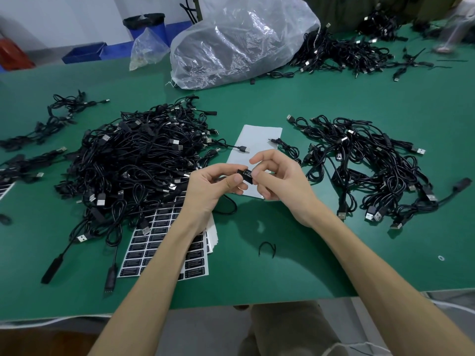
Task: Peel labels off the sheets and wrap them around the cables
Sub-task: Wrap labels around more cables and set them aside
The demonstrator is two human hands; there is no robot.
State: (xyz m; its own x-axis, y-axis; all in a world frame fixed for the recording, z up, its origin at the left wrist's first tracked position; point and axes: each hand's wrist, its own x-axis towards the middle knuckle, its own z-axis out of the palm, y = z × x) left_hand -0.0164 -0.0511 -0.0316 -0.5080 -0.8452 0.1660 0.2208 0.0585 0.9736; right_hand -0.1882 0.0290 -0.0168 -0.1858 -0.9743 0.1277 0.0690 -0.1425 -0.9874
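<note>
My left hand point(210, 187) and my right hand point(279, 176) meet above the green table point(282, 253). Between their fingertips sits a small black part of a cable with a black label point(247, 173) on it; both hands pinch it. The cable's black cord point(228, 205) loops down under my left hand. A stack of sheets of black labels point(159, 240) lies under my left forearm. A large heap of black USB cables point(138, 163) lies to the left, a second heap point(365, 165) to the right.
A bare white backing sheet point(257, 140) lies behind my hands. A big clear plastic bag point(239, 39) lies at the back, with more cables point(347, 52) to its right. A small black tie point(267, 249) lies near the front. Blue bins point(84, 52) stand beyond the table.
</note>
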